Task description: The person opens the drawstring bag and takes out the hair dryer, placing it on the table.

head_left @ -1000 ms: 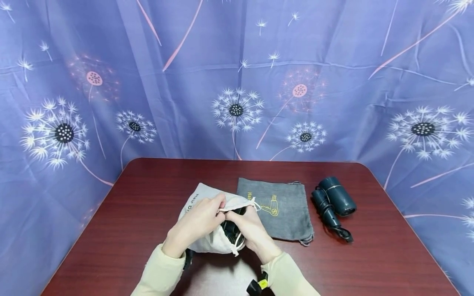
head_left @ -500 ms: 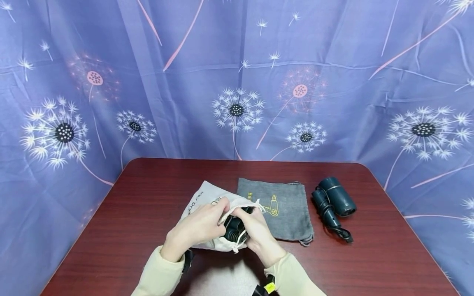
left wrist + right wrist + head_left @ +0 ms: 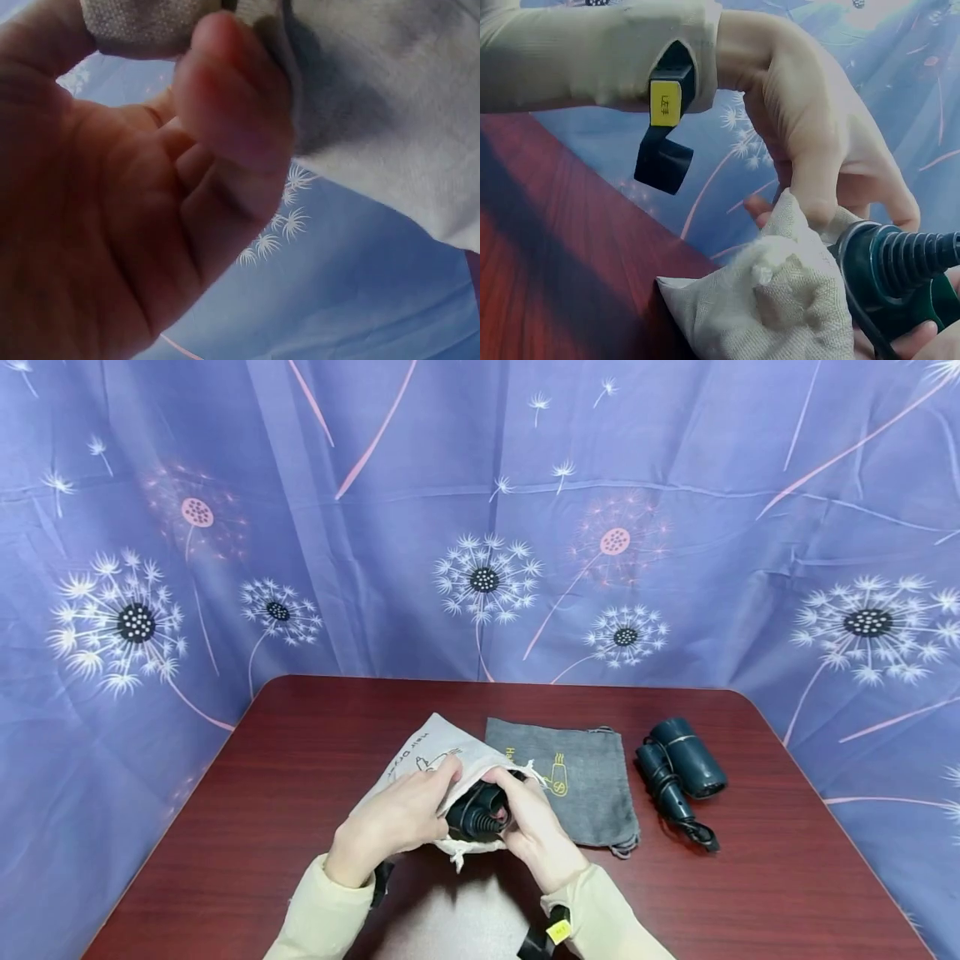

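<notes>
In the head view a white drawstring bag (image 3: 412,758), printed with a dryer outline, is held above the table with its mouth towards me. My left hand (image 3: 396,820) pinches the left side of the mouth; the left wrist view shows its curled fingers (image 3: 232,97) against the cloth. Inside the opening is a dark green hair dryer (image 3: 471,820), its ribbed cord sleeve (image 3: 911,259) standing out in the right wrist view. My right hand (image 3: 538,831) grips the dryer at the mouth's right side, its fingertips (image 3: 919,339) below the ribbed part. The bag hides the rest of the dryer.
A grey drawstring bag (image 3: 596,797) with a yellow dryer print lies flat just right of the white one. Farther right, another dark hair dryer (image 3: 686,764) lies folded, its cord bundled. The red-brown table (image 3: 300,752) ends at a blue dandelion curtain (image 3: 375,610).
The white bag has turned and its mouth has opened wider, so more of the dryer shows. My right hand has moved slightly right, from the bag's rim to the dryer.
</notes>
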Action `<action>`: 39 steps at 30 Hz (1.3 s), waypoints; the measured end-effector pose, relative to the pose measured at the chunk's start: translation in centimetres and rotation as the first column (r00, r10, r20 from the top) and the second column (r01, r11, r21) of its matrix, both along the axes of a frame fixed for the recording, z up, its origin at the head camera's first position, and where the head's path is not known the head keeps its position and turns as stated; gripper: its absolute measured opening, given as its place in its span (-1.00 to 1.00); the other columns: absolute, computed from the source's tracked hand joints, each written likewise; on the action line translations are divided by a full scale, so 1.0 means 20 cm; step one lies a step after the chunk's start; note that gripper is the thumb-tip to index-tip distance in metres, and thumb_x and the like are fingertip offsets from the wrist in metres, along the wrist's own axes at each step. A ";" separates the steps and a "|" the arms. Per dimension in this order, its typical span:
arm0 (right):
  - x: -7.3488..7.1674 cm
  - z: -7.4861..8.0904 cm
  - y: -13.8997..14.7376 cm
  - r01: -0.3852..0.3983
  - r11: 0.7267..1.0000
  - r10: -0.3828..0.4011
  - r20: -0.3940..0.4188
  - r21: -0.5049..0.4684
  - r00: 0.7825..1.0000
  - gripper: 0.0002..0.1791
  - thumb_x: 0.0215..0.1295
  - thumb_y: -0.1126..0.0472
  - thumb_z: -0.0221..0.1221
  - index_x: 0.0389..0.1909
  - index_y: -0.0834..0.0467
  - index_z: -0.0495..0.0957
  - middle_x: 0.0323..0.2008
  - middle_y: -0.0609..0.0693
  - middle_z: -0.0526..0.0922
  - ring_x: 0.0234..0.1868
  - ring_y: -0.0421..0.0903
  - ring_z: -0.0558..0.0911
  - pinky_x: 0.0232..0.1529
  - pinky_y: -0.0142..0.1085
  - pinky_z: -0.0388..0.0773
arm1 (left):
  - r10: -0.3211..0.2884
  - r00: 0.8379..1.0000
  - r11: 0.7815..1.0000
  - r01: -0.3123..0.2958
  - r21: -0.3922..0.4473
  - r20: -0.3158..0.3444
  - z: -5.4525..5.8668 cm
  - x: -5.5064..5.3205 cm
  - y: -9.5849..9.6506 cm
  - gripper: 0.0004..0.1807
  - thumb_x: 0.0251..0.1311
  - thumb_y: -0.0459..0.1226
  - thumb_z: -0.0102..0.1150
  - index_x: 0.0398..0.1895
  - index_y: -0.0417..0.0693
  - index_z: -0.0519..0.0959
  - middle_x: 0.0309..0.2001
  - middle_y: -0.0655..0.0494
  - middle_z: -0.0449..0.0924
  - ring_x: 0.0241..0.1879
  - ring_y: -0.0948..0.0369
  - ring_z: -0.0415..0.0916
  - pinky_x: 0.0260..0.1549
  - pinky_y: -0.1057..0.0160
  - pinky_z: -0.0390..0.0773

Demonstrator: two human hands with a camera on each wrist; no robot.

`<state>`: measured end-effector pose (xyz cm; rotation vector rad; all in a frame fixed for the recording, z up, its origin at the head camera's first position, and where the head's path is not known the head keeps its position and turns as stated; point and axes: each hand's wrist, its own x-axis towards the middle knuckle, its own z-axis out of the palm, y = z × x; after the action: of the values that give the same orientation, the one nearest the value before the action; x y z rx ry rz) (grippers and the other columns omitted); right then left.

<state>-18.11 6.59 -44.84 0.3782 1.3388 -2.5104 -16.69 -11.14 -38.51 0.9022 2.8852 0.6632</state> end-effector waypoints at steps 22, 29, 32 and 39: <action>0.14 0.13 0.05 0.058 0.865 0.138 -0.347 0.498 0.928 -0.41 -0.16 0.38 0.40 -0.03 0.25 0.41 -0.18 0.19 0.54 -0.36 -0.03 0.62 -0.45 -0.22 0.58 | 0.150 0.940 0.989 -0.147 0.034 -0.305 -0.06 -0.07 0.03 -0.62 0.14 -0.47 0.20 0.05 -0.21 0.45 -0.58 -0.03 0.52 -0.57 0.02 0.55 -0.56 0.10 0.50; 0.17 0.25 0.28 -0.099 0.929 0.203 -0.265 0.358 0.943 -0.41 -0.06 0.41 0.31 0.04 0.25 0.32 -0.14 0.22 0.47 -0.34 0.05 0.65 -0.38 -0.07 0.62 | 0.188 0.922 0.982 -0.178 0.059 -0.337 -0.03 -0.08 0.02 -0.68 0.13 -0.47 0.17 -0.01 -0.26 0.48 -0.62 -0.03 0.48 -0.55 -0.03 0.55 -0.51 0.04 0.53; 0.21 0.30 0.42 -0.149 0.944 0.229 -0.259 0.294 0.938 -0.45 0.02 0.43 0.24 0.07 0.21 0.31 -0.13 0.20 0.51 -0.33 0.03 0.67 -0.35 -0.11 0.63 | 0.199 0.915 0.980 -0.184 0.077 -0.352 -0.03 -0.09 0.02 -0.71 0.14 -0.48 0.15 -0.03 -0.29 0.49 -0.61 -0.04 0.48 -0.54 -0.05 0.56 -0.50 0.02 0.54; 0.31 0.34 0.79 -0.088 0.960 0.187 -0.369 0.267 0.910 -0.54 0.21 0.45 0.04 0.10 0.02 0.47 -0.18 0.05 0.65 -0.44 -0.18 0.65 -0.51 -0.36 0.58 | 0.207 0.935 0.976 -0.179 0.121 -0.288 -0.04 -0.10 0.01 -0.64 0.17 -0.50 0.06 0.06 -0.36 0.50 -0.64 0.09 0.45 -0.54 0.07 0.55 -0.40 0.08 0.56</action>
<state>-11.96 22.37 -38.12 -0.1858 1.7633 -2.3858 -18.75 -10.92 -39.25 0.7964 3.2715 0.7391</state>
